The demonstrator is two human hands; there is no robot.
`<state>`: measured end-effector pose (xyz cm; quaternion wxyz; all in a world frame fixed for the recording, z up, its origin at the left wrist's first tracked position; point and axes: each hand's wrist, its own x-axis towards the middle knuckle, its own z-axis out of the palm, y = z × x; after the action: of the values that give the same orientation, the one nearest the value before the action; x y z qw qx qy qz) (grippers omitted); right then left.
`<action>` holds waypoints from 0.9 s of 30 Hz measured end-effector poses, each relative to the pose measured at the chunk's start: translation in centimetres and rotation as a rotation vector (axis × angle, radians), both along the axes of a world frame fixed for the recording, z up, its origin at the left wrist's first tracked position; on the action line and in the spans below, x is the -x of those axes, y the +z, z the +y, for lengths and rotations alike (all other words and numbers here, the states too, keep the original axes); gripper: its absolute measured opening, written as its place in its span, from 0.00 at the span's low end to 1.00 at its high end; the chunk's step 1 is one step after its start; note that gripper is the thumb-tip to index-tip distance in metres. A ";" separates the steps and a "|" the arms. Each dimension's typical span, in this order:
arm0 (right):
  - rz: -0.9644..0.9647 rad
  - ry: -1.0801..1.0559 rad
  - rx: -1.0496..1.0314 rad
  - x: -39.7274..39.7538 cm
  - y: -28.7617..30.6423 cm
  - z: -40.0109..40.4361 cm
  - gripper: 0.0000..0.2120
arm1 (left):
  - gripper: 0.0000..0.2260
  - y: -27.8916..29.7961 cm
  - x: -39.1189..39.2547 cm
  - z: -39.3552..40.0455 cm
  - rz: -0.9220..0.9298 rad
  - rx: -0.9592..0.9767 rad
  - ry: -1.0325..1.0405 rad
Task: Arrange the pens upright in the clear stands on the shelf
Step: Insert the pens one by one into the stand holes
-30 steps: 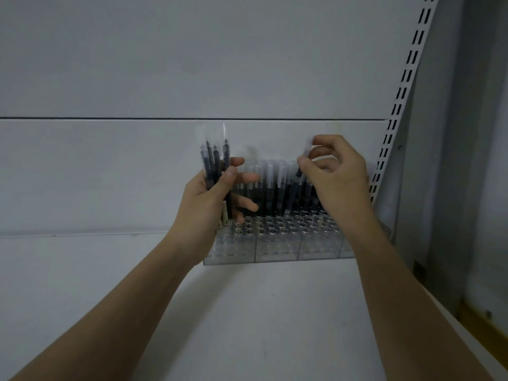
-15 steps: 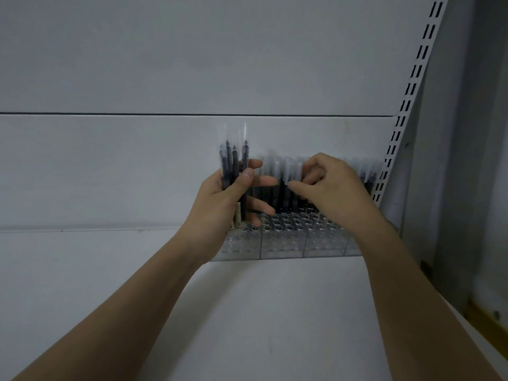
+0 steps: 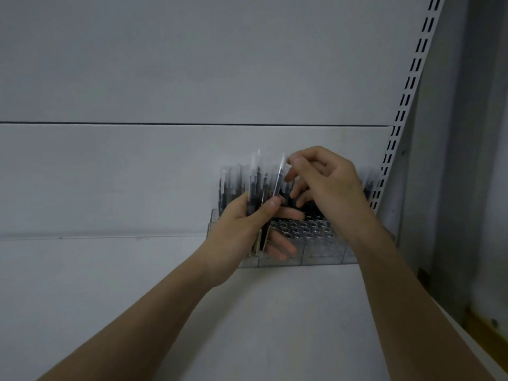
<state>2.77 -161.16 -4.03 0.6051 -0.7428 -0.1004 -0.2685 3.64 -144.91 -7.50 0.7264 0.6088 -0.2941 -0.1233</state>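
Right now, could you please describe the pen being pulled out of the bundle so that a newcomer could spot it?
Find the clear stands at the shelf's right end. Above them, the left hand grips a bundle of pens. The pen pinched by the right hand alone leans out.

Black barrels under clear caps are shown by the pens (image 3: 257, 193), a colourless body dotted with round holes by the stands (image 3: 316, 237), plain white by the shelf (image 3: 275, 325).
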 end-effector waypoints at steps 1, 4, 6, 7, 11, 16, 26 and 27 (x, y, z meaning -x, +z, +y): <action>0.007 0.022 -0.013 0.0 0.0 0.1 0.06 | 0.11 -0.1 0.1 -0.1 0.006 0.001 -0.004; 0.023 0.053 -0.043 -0.2 -0.1 0.0 0.05 | 0.11 -0.2 0.0 -0.2 0.012 0.005 -0.008; 0.024 0.064 -0.039 -0.3 -0.1 0.0 0.07 | 0.12 -0.3 0.0 -0.3 0.009 0.007 -0.007; 0.023 0.075 -0.037 -0.3 -0.2 -0.1 0.08 | 0.12 -0.3 0.1 -0.3 0.006 0.008 -0.007; 0.021 0.095 -0.066 -0.2 -0.2 -0.2 0.09 | 0.12 -0.4 0.1 -0.3 -0.002 0.002 -0.002; 0.009 0.029 -0.128 -0.4 -0.2 -0.5 0.10 | 0.13 -0.4 0.0 -0.4 -0.025 -0.025 0.024; 0.204 0.273 -0.157 -0.6 0.1 -1.0 0.11 | 0.13 -0.7 -0.2 -0.6 0.040 0.050 0.079; 0.199 0.272 -0.127 -0.6 0.3 -1.1 0.11 | 0.13 -0.8 -0.3 -0.6 0.039 0.052 0.081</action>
<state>3.33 -162.29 -3.71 0.6883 -0.7057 -0.1225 -0.1150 3.94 -145.55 -8.26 0.7520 0.5986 -0.2580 -0.0980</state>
